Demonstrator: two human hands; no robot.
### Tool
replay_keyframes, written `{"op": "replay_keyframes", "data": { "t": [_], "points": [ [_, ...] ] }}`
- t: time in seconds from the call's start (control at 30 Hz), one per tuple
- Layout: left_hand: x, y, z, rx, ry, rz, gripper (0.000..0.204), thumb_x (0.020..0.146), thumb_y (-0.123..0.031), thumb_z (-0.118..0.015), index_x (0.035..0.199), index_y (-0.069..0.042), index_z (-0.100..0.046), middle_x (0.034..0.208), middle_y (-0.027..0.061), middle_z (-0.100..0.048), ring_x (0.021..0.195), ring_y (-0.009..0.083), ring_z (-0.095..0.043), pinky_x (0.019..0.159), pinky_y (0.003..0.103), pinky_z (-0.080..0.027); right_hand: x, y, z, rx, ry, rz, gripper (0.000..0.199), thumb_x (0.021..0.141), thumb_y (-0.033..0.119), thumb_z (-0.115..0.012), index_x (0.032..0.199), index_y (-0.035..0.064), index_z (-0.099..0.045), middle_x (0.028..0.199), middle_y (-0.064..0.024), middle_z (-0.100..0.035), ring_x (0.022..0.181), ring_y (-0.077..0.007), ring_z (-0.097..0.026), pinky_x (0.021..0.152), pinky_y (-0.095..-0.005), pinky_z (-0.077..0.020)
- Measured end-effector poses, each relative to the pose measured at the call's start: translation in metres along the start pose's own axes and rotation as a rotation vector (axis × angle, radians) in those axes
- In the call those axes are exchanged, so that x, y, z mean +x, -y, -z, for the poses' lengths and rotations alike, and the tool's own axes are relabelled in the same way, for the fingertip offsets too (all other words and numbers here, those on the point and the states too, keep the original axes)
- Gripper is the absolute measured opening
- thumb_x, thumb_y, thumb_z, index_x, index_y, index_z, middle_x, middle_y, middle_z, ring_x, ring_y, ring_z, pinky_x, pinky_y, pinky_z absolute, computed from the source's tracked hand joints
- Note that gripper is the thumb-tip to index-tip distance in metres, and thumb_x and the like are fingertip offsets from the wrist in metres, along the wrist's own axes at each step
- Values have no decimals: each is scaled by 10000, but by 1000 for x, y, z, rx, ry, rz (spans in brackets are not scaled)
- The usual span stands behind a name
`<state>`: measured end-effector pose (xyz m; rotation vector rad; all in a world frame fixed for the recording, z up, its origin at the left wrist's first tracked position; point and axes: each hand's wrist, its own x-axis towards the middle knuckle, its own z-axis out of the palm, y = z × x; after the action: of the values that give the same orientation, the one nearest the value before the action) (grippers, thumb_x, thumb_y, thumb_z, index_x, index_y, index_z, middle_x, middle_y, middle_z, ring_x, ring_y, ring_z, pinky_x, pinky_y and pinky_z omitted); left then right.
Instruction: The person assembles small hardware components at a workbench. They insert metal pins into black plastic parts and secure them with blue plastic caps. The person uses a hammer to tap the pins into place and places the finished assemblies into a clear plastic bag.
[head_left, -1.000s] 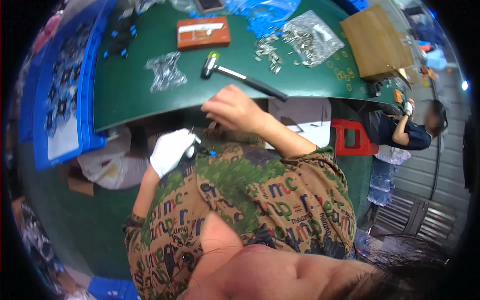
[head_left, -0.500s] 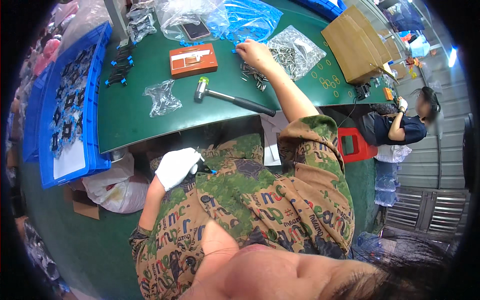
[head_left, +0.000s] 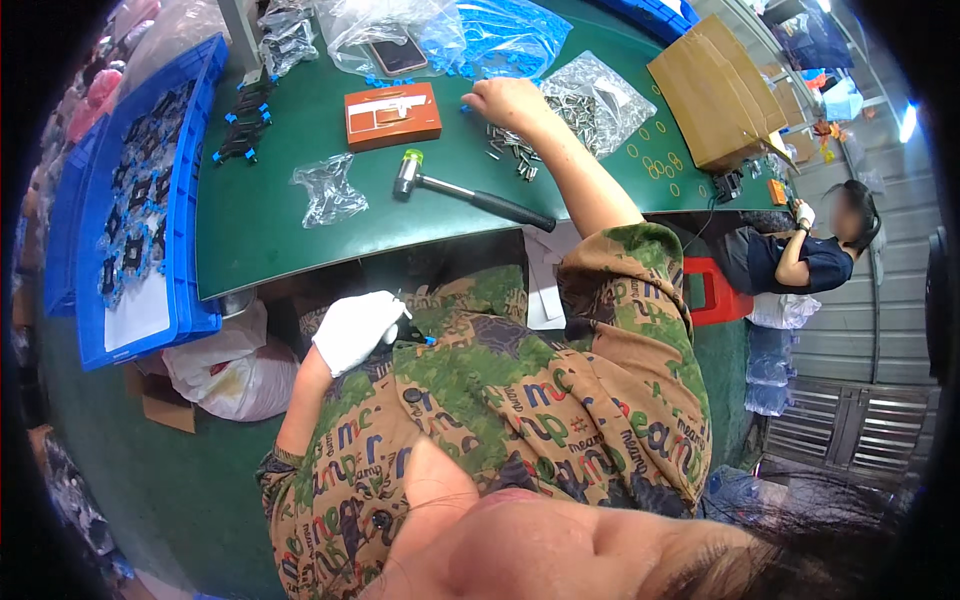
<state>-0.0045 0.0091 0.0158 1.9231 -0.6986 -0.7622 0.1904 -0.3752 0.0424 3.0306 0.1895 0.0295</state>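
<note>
My left hand (head_left: pixel 355 335), in a white glove, is held low in front of my body. Its fingers are closed on a black part (head_left: pixel 408 334) with a blue tip; a thin metal pin stands out near the fingertips. Bare, my right hand (head_left: pixel 508 104) reaches over the green table (head_left: pixel 260 225), fingers pinched together, with a small blue piece (head_left: pixel 465 107) showing at the fingertips. Beside that hand lie a pile of small metal pins (head_left: pixel 515 155) and a clear bag (head_left: pixel 615 100) of them. Behind it, small blue pieces (head_left: pixel 488 72) lie before a blue-filled plastic bag (head_left: pixel 510 35).
A mallet (head_left: pixel 470 196), an orange-brown box (head_left: pixel 392 115) and a crumpled clear bag (head_left: pixel 328 192) lie on the table. Black parts fill a blue crate (head_left: pixel 185 270) at left. Yellow rings (head_left: pixel 658 167) and a cardboard box (head_left: pixel 715 95) are right. A co-worker (head_left: pixel 810 245) sits beyond.
My right hand has drawn slightly left and back from the blue pieces. My left hand keeps its hold on the black part; the whole view has shifted a little.
</note>
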Motion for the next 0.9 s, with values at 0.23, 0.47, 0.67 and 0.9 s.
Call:
{"op": "replay_keyframes", "data": {
  "t": [0.23,0.47,0.67,0.9],
  "points": [
    [1,1,2,59,19,-51,318,1064,-272,-489,900,-62,-664,722,73,-623,674,260,-626,681,363,-502,14,7,-3,-36,149,82,443,1007,495,-527,1043,108,-740,1024,-157,-752,963,-361,-724,849,-498,-576],
    [0,-1,1,93,9,-33,322,1049,-267,-528,906,-33,-695,711,71,-631,663,211,-613,696,342,-500,-5,22,5,61,49,153,367,989,351,-488,1099,65,-690,1004,-203,-736,947,-402,-709,845,-521,-564],
    [-4,2,-3,171,-21,-106,332,1050,-324,-507,875,-81,-650,713,94,-635,670,303,-637,654,400,-514,-103,109,50,529,316,564,278,969,287,-517,1051,43,-622,953,-217,-664,905,-423,-653,820,-502,-531],
    [-1,-6,-3,156,-47,-94,340,1038,-323,-542,878,-53,-673,675,100,-647,612,274,-631,613,381,-499,-136,145,53,693,561,798,230,967,242,-482,969,35,-583,860,-180,-624,848,-414,-623,770,-519,-499]
  ]
}}
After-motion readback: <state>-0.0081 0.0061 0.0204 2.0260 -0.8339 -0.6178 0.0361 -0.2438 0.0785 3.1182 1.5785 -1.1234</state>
